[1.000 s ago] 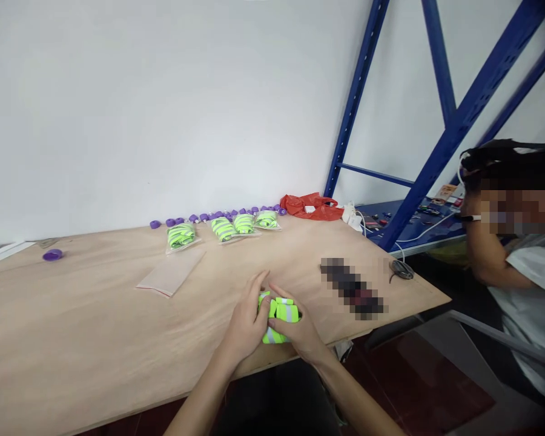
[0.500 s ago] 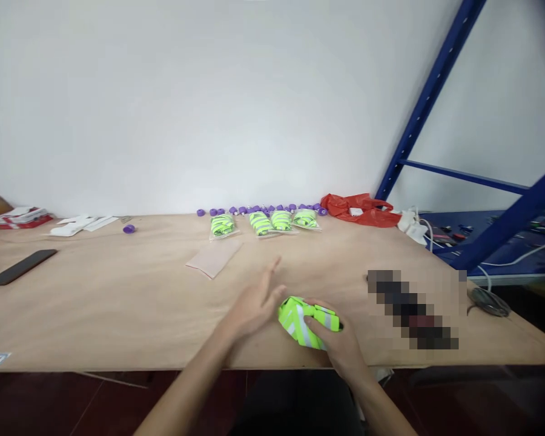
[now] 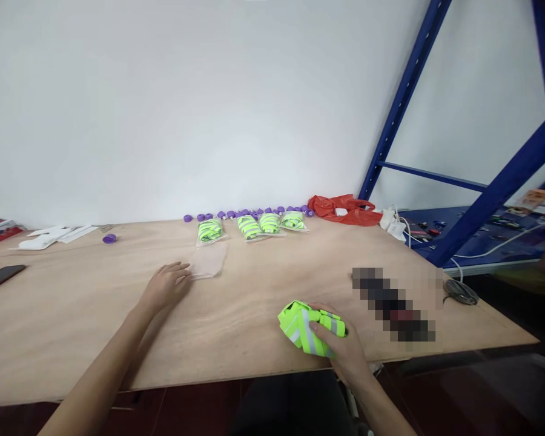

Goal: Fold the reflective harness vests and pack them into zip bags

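My right hand [image 3: 340, 342] grips a folded reflective vest [image 3: 305, 327], yellow-green with silver bands, near the table's front edge. Its thumb lies across the top, and the other fingers are partly hidden behind the bundle. To the left, my left hand [image 3: 167, 283] reaches over the table with its fingers stretched out. Their tips are at the left edge of a flat clear plastic bag [image 3: 209, 261]; I cannot tell whether they touch it. Beyond the bag lie several clear bags packed with the same yellow-green striped material, one of them a packed bag [image 3: 209, 231].
Along the wall runs a row of small purple pieces [image 3: 254, 213], ending at a red plastic bag [image 3: 345, 209]. A blurred-out dark item [image 3: 395, 306] lies right of my right hand. Blue shelving [image 3: 399, 103] stands at the right. A dark flat bar [image 3: 2, 278] lies far left.
My left hand has moved from beside the vest leftward to the flat plastic bag. My right hand still holds the vest. The view has turned slightly to the right.
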Motion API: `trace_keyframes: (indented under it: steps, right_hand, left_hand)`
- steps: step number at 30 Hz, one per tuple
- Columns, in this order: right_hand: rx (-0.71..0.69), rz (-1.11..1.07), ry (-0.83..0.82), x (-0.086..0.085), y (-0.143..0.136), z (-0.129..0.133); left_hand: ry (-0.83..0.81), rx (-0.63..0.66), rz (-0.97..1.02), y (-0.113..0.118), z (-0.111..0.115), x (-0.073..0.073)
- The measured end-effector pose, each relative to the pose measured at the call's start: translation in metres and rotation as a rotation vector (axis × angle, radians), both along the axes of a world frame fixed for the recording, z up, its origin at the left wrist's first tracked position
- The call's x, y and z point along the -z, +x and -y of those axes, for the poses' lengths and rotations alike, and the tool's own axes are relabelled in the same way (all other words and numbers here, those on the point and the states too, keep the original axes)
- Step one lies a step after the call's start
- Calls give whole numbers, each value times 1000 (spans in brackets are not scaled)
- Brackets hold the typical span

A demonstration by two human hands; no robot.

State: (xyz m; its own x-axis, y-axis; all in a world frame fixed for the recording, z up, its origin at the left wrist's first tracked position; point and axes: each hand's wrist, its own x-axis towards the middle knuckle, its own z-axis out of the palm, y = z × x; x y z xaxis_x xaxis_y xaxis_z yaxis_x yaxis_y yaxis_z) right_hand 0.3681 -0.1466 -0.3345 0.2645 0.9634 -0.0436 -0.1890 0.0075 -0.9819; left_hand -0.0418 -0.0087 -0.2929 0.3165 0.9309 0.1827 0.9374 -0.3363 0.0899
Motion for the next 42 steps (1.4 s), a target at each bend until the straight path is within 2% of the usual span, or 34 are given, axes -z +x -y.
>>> trace_keyframes:
  steps: [2,6,10,12,15,21,26,30,32,34,36,38,40,42]
  right_hand:
    - [-34,72,24,-3,0,3]
    - [-99,286,167,-12,-9,8]
    - [-169,399,359,-26,-24,10]
    - [-242,423,398,-32,-30,11]
    - [-312,465,390,-38,-34,11]
    - [-344,665,495,-45,-29,14]
    - [-380,746,517,-50,-22,13]
    - [-375,787,552,-50,-14,14]
    - [-383,795,573,-52,-9,18]
    - [-409,789,589,-56,-4,24]
    - [-446,770,600,-63,0,31]
    - [-501,747,589,-72,2,37]
    - [-587,722,551,-81,3,42]
    - [-673,687,507,-87,3,46]
  left_hand:
    - [24,23,18,26,13,-12]
    - [-104,11,31,93,41,-37]
    - [-130,110,30,154,63,-50]
    - [-95,159,33,175,72,-53]
    - [-16,219,72,193,83,-60]
    - [21,266,133,207,98,-80]
    - [-22,323,236,215,104,-83]
    - [10,258,369,210,103,-94]
    - [5,300,436,201,102,-102]
    - [-112,452,460,190,99,-111]
    - [-338,609,449,179,95,-115]
    - [-546,668,408,173,89,-116]
    - [-691,688,357,172,83,-114]
    - [-816,769,372,177,77,-108]
